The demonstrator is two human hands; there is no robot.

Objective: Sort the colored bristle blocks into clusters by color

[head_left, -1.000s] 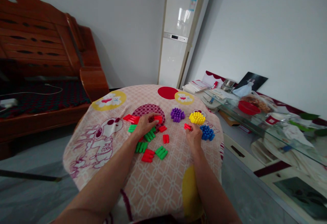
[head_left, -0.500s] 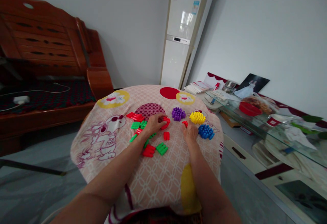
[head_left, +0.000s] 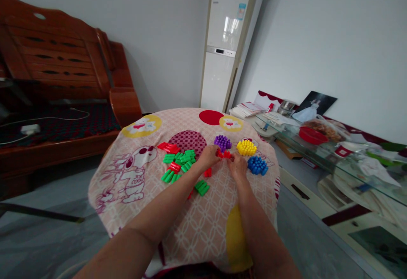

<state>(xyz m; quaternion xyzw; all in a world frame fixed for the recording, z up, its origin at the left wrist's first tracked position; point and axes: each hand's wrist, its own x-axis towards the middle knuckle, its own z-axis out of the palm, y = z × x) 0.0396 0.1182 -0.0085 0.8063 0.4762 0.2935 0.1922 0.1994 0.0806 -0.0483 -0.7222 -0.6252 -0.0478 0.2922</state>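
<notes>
My left hand (head_left: 209, 157) and my right hand (head_left: 237, 163) meet over the middle of the cloth-covered table (head_left: 190, 228). Between their fingertips they pinch small red plastic pieces (head_left: 224, 154), held together. Just beyond the hands sit three finished spiky clusters: purple (head_left: 222, 142), yellow (head_left: 246, 147) and blue (head_left: 257, 165). Loose green pieces (head_left: 178, 162) and red pieces (head_left: 168, 147) lie scattered to the left of my left hand. One red piece (head_left: 207, 172) and a green piece (head_left: 201, 187) lie under my left forearm.
A wooden bench (head_left: 60, 88) stands at the left. A tall white air conditioner (head_left: 224, 46) stands in the corner behind the table. A low glass cabinet (head_left: 318, 143) at the right carries papers, a red bowl and clutter. Grey floor surrounds the table.
My left hand left the loose pile with a red piece and moved right to meet my right hand. Both hands now hold the red pieces together near the purple cluster.
</notes>
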